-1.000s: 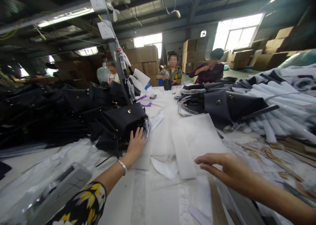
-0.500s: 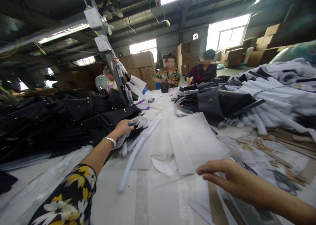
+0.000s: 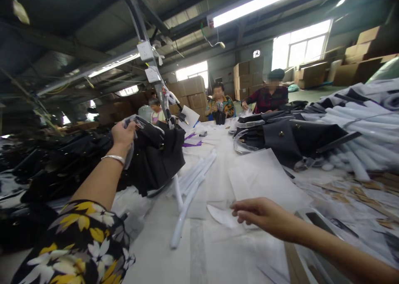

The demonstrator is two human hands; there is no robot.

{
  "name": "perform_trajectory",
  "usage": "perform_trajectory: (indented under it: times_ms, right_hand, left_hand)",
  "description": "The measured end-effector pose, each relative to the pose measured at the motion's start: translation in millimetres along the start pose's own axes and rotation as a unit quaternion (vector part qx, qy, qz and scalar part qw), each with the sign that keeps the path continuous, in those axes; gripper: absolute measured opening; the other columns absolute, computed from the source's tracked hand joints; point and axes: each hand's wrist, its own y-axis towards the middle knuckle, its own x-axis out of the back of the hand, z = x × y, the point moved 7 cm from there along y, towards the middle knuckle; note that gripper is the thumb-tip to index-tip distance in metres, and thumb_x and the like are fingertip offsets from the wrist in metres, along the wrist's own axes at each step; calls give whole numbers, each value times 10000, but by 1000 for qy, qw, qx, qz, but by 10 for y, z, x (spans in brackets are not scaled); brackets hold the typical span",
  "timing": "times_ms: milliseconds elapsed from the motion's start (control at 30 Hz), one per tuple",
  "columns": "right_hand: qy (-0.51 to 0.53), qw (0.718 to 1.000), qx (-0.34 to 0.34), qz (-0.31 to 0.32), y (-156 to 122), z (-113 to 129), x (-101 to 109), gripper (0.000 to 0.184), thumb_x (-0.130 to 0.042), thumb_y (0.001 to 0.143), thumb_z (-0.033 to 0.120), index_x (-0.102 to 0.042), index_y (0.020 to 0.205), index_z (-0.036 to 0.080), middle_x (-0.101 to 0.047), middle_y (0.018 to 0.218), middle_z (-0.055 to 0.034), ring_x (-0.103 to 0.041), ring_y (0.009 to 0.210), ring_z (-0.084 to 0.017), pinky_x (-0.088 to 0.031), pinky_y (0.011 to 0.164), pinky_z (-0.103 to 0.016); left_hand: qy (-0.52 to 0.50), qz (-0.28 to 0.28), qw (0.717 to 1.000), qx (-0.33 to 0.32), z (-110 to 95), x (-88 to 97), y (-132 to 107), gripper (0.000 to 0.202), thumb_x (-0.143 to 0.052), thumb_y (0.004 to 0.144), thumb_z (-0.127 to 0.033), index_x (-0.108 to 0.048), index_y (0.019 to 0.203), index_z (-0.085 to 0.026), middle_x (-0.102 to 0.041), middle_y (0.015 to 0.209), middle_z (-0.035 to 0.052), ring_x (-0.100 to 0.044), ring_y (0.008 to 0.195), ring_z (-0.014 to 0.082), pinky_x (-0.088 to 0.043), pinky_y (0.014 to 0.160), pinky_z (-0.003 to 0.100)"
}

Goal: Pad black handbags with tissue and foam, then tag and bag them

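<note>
My left hand (image 3: 124, 136) is closed round the plastic-wrapped handles of a black handbag (image 3: 156, 159), which hangs raised at the left of the table. The bag's lower edge is close to several white foam tubes (image 3: 190, 205). My right hand (image 3: 254, 213) hovers over the table with its fingers loosely stretched and nothing in them. Below and beyond it lie a curved white paper piece (image 3: 221, 216) and white sheets (image 3: 268, 176).
More black handbags (image 3: 62, 163) are piled at the left. On the right are another black bag (image 3: 280, 138), a heap of white tubes (image 3: 358, 126) and brown card scraps (image 3: 361, 196). A metal post (image 3: 149, 59) rises behind; people sit at the far end.
My left hand has lifted a handbag by its handles, up and to the left. My right hand has moved slightly left, and the view has turned left.
</note>
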Motion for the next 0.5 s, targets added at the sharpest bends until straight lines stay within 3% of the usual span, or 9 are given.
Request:
perform_trajectory:
  times_ms: [67,133,200,267,333,400,500]
  right_hand:
    - [46,999,-9,4,164,50,-241,687,-663,839,588,-596,1357,142,-695,1189,-147,-668,1037,-262,-529,905,-392]
    - [145,989,-32,17,305,126,-539,902,-700,789,638,-416,1497,157,-625,1305,-178,-633,1130,-268,-517,945,-401]
    - [295,952,-67,57,409,228,-895,1092,-679,747,727,-213,1574,187,-521,1422,-214,-614,1184,-278,-506,975,-422]
    - [439,888,-83,110,473,375,-1237,1164,-632,694,820,-159,1580,232,-430,1497,-224,-618,1188,-297,-506,978,-452]
    - [540,828,-63,139,503,509,-1476,1122,-587,661,877,-296,1534,233,-445,1489,-210,-632,1169,-308,-521,955,-446]
    - [586,794,-52,155,485,539,-1649,1025,-596,650,880,-503,1400,189,-539,1403,-185,-655,1129,-297,-547,911,-398]
    - [583,796,-110,123,418,329,-1763,873,-690,596,840,-688,1121,141,-655,1218,-140,-695,1019,-261,-575,853,-353]
  left_hand:
    - [-42,-18,999,-11,-261,201,10,249,-608,923,-368,-648,975,-127,-690,955,43,-657,861,177,-547,784,363]
    - [-85,-5,996,-21,-542,313,-88,240,-594,914,-370,-654,981,-148,-707,935,37,-665,817,170,-557,772,359]
    - [-123,31,992,-30,-825,349,-304,241,-581,898,-390,-668,980,-181,-723,918,27,-670,772,166,-566,756,352]
    - [-149,85,984,-49,-1093,320,-624,279,-621,865,-439,-688,1002,-205,-735,933,17,-679,788,174,-570,768,346]
    - [-159,134,976,-70,-1292,254,-991,312,-655,847,-479,-713,968,-197,-742,928,25,-686,822,182,-560,802,330]
    - [-163,194,964,-78,-1394,114,-1340,342,-684,827,-509,-727,926,-184,-747,893,41,-694,817,196,-558,790,318]
    - [-190,282,937,-73,-1427,-218,-1695,363,-662,847,-523,-724,937,-177,-756,882,49,-703,782,206,-559,747,313]
